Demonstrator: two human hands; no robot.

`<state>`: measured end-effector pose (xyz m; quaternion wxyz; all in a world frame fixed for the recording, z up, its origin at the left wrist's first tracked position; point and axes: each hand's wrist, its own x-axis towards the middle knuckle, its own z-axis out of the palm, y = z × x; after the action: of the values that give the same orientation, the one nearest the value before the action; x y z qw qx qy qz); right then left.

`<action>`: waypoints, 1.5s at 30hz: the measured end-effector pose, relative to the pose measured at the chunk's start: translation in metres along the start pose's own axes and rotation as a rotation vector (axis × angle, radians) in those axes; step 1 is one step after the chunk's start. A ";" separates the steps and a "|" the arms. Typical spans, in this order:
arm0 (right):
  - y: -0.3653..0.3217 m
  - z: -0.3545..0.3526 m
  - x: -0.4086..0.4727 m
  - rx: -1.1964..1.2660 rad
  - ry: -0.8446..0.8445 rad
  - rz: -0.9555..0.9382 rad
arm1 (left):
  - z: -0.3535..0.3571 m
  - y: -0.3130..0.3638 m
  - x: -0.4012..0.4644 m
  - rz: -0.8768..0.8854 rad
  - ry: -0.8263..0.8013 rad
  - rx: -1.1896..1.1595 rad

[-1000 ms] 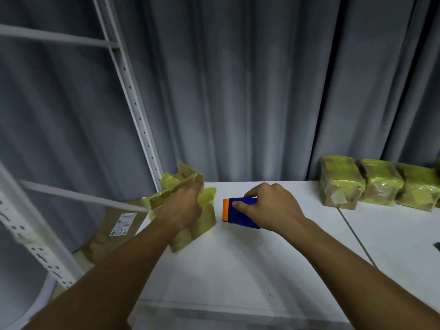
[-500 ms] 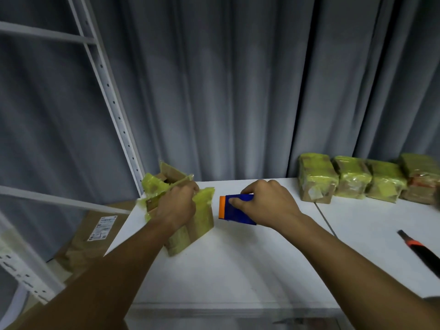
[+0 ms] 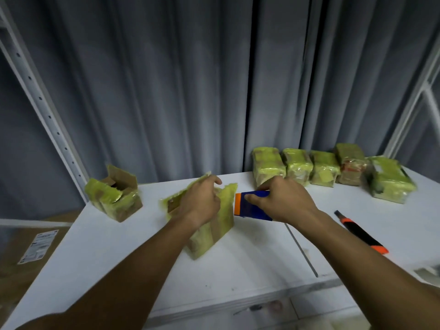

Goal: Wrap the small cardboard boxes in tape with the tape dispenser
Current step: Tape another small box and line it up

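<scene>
A small cardboard box (image 3: 214, 232) covered in yellow-green tape stands on the white table (image 3: 250, 270) at the centre. My left hand (image 3: 202, 201) grips its top. My right hand (image 3: 283, 201) holds a blue tape dispenser with an orange end (image 3: 247, 206) right against the box's right side. Another taped box with open flaps (image 3: 114, 196) sits at the table's far left. Several wrapped boxes (image 3: 331, 172) stand in a row along the back right.
A black and orange utility knife (image 3: 359, 232) lies on the table at the right. White metal shelf uprights (image 3: 45, 110) stand at left and right, grey curtain (image 3: 214, 79) behind. A large labelled cardboard box (image 3: 28, 253) sits below the table at left.
The view has swung right and down, so more wrapped boxes, the knife and the open-flapped box have come into sight. Both hands keep their hold on the box and dispenser.
</scene>
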<state>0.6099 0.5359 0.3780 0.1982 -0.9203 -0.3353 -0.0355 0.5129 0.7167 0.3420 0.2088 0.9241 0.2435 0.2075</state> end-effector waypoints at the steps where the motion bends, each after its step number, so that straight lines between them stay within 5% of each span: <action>1: 0.007 0.001 0.002 -0.004 0.004 0.016 | 0.006 0.007 0.003 0.020 -0.034 -0.030; 6: 0.034 0.010 0.011 0.027 0.012 0.057 | 0.019 0.020 0.013 0.114 -0.154 -0.068; 11: 0.045 0.029 0.023 0.045 -0.042 0.049 | 0.011 0.008 0.008 0.062 -0.116 0.229; 26: 0.012 0.041 0.056 0.032 -0.030 -0.019 | 0.007 -0.029 0.021 -0.084 -0.112 -0.118; 42: 0.035 0.018 0.051 0.162 -0.002 0.058 | 0.033 -0.065 0.007 0.072 -0.235 -0.128; 45: 0.038 0.008 0.054 0.250 -0.005 0.094 | 0.030 -0.062 0.004 0.096 -0.271 0.022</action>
<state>0.6749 0.5447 0.3681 0.3121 -0.9032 -0.2941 0.0180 0.5076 0.7597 0.2878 0.2195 0.9565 0.1710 0.0876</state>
